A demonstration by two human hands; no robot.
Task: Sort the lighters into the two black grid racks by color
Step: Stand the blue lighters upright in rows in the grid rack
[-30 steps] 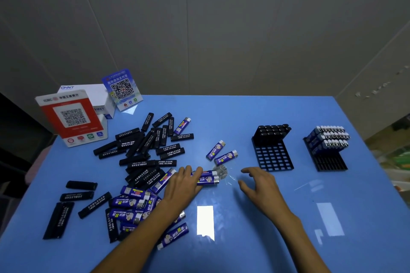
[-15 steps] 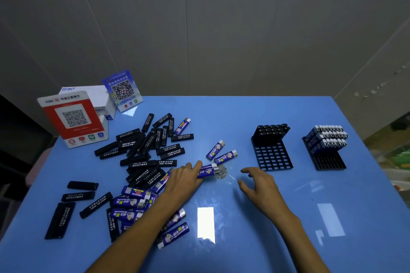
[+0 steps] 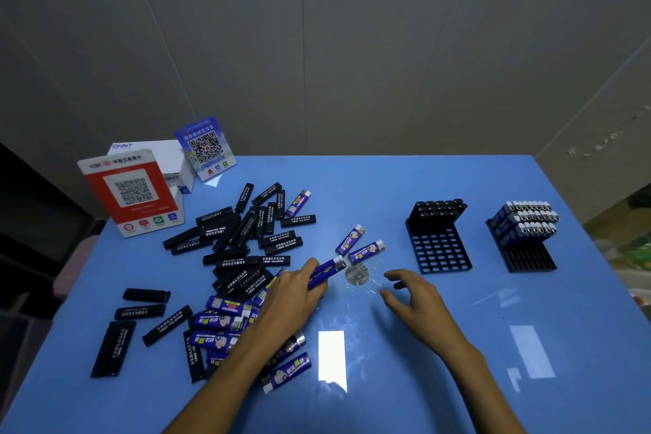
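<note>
Since the earlier frame, the left hand (image 3: pixel 296 296) is lifting a blue lighter (image 3: pixel 326 271) off the counter (image 3: pixel 440 345), its grip closing around the barrel. The right hand (image 3: pixel 414 296), just beside, is hovering with relaxed fingers; pass the lighter rightward toward the far rack (image 3: pixel 521 240).

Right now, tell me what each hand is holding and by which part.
The left hand grips blue lighters by their bottom ends, metal tops pointing toward the racks; how many is unclear. The right hand holds nothing, fingers spread above the table.
</note>
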